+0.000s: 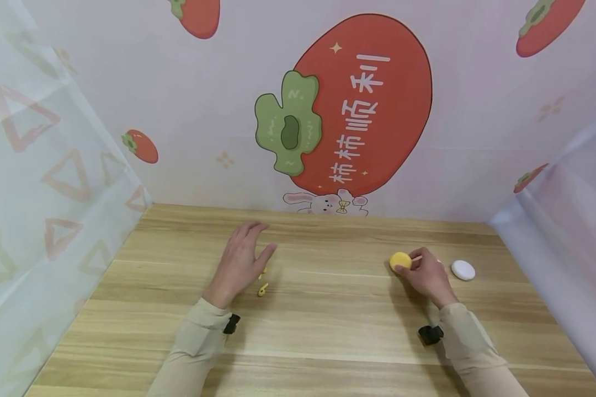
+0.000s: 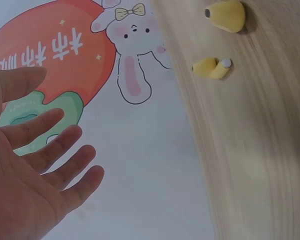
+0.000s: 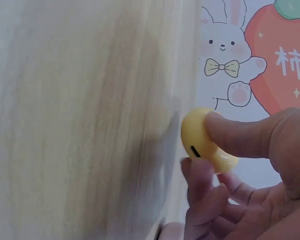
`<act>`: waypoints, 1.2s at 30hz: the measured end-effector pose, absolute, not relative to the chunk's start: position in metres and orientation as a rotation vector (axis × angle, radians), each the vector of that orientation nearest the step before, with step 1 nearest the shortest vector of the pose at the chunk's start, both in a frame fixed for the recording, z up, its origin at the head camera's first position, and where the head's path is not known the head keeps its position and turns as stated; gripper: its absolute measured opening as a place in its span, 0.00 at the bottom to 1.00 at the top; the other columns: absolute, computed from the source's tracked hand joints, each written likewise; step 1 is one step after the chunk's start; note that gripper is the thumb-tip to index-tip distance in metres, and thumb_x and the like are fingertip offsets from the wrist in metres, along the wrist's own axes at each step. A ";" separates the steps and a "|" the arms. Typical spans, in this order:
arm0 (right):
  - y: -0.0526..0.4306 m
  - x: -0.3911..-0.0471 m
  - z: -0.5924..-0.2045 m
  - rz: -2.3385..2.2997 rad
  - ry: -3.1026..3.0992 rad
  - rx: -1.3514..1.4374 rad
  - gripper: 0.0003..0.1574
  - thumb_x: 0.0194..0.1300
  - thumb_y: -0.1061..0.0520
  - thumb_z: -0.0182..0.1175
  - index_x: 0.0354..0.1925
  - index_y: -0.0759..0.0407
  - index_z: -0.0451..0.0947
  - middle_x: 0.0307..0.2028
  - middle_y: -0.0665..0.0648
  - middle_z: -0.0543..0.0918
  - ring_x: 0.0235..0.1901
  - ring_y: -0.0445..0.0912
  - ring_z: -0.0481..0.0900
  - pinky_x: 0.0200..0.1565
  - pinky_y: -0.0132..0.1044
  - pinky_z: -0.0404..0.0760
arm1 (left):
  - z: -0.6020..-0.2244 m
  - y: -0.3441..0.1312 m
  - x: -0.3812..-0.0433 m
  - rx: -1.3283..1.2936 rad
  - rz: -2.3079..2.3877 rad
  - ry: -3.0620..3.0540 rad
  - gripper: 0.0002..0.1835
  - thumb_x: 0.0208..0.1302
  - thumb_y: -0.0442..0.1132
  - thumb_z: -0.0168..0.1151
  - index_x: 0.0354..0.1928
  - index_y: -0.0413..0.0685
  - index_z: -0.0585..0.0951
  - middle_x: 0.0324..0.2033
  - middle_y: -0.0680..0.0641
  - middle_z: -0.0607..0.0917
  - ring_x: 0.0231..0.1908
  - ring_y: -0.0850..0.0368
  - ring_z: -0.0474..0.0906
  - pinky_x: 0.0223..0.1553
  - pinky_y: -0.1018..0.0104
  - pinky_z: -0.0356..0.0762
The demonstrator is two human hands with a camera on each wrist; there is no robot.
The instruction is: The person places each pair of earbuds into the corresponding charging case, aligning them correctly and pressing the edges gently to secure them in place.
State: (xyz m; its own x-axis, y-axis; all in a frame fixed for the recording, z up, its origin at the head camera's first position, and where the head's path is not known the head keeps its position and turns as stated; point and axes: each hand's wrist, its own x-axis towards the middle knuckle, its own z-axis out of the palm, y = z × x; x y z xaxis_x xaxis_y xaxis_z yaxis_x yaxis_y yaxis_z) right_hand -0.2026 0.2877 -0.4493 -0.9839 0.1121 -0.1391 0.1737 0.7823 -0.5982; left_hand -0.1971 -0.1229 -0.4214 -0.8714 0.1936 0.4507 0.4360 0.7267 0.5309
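Observation:
Two yellow earbuds lie on the wooden table: one earbud (image 1: pixel 262 289) shows beside my left wrist, and the other earbud (image 2: pixel 212 68) has a silvery stem tip. My left hand (image 1: pixel 239 259) hovers above and beside them, fingers spread and nothing in it. Over on the right, my right hand (image 1: pixel 425 274) pinches a rounded yellow earbuds case (image 3: pixel 197 132) between thumb and fingers. A small black slot shows on the case's side in the right wrist view. Close to the right of that hand lies a white rounded case (image 1: pixel 463 270).
A small whitish thing (image 1: pixel 442 266) is partly hidden behind my right hand. The wooden table (image 1: pixel 323 309) meets a printed back sheet (image 1: pixel 203 121) with red fruit and a rabbit. White sheets (image 1: pixel 44 182) hang along both sides.

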 end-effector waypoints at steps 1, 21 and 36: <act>0.288 -0.202 -0.449 -1.020 2.868 0.233 0.36 0.69 0.47 0.66 0.58 0.72 0.66 0.48 0.73 0.79 0.45 0.61 0.79 0.41 0.49 0.78 | -0.420 -0.122 -0.197 -0.489 -0.931 -2.562 0.24 0.69 0.41 0.67 0.61 0.34 0.77 0.59 0.35 0.78 0.62 0.37 0.71 0.64 0.41 0.66; 0.239 -0.193 -0.417 -1.571 2.897 0.056 0.26 0.66 0.53 0.71 0.55 0.69 0.79 0.46 0.67 0.83 0.36 0.44 0.81 0.33 0.31 0.80 | -0.403 -0.098 -0.195 -0.525 -1.064 -2.549 0.24 0.70 0.42 0.66 0.63 0.37 0.77 0.60 0.38 0.77 0.63 0.40 0.70 0.64 0.44 0.66; 0.191 -0.191 -0.409 -1.763 2.774 -0.104 0.22 0.67 0.59 0.69 0.56 0.68 0.81 0.47 0.65 0.84 0.36 0.46 0.81 0.33 0.30 0.79 | -0.401 -0.078 -0.195 -0.594 -1.156 -2.503 0.23 0.69 0.41 0.67 0.62 0.37 0.78 0.58 0.40 0.78 0.60 0.43 0.73 0.62 0.48 0.71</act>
